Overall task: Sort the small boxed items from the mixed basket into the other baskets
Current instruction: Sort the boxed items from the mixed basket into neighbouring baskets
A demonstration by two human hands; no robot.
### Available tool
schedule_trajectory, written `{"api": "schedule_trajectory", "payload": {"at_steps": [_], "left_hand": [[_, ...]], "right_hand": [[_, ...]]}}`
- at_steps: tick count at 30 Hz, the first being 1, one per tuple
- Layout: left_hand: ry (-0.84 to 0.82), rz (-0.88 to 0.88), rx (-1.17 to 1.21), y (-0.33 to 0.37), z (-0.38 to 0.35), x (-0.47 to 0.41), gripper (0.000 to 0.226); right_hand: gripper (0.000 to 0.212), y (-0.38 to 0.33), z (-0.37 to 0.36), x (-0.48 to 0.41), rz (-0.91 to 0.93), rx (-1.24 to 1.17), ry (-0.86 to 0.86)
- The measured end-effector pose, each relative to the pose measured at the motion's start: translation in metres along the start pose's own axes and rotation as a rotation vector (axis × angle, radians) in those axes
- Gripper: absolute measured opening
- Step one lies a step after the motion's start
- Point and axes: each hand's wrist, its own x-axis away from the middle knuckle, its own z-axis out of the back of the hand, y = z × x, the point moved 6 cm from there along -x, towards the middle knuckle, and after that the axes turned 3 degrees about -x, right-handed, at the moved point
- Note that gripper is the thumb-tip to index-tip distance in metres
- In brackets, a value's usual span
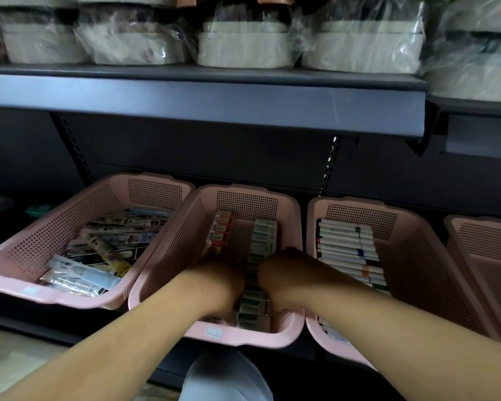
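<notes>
Both hands are down in the middle basket (243,339). The left hand (224,274) is on the left of the green row (264,233) and the right hand (284,273) on its right, wrists close, with the row running between them. Only the backs of the hands show. The fingers are buried among the boxes, so there's no telling if they're spread, pinching or holding anything. An orange row (222,227) stands further back on the left of the same basket. The left basket (49,233) holds loose boxes (122,233) at all angles plus clear packs (78,277), so it reads as the mixed one. The right basket (417,256) has white boxes (347,247) in one tidy row. The contents of the fourth basket (480,250), far right, aren't visible. The hands are likely squaring up the green row, not picking. Handling guess: thin card cartons, light, stiff lengthwise, crushable on the broad faces, maybe slick. Best hold is across the narrow long edges near mid-length, thumb opposite fingers; in a packed row, tip one up by its end first. The clear packs will slip more. The shelf (214,102) above carries wrapped tubs (243,47), which aren't involved.
</notes>
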Motion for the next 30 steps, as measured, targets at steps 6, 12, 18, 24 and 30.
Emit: {"api": "schedule_trajectory", "payload": {"at_steps": [6, 12, 18, 24, 30], "left_hand": [[-0.017, 0.018, 0.021, -0.004, -0.006, -0.005, 0.054], [-0.011, 0.019, -0.007, -0.002, -0.006, -0.007, 0.057], [-0.011, 0.018, 0.043, -0.002, -0.001, -0.002, 0.044], [0.211, 0.082, 0.163, -0.045, 0.020, 0.011, 0.014], [0.403, 0.150, 0.082, -0.092, 0.025, 0.026, 0.016]], "right_hand": [[0.019, -0.003, -0.002, -0.003, 0.011, 0.028, 0.000], [0.022, -0.002, -0.005, -0.006, 0.002, 0.041, 0.021], [0.024, 0.001, -0.007, -0.005, -0.011, 0.014, 0.019], [0.015, 0.013, 0.006, -0.006, 0.002, -0.099, 0.117], [0.011, 0.040, 0.015, -0.033, -0.110, -0.238, 0.190]]}}
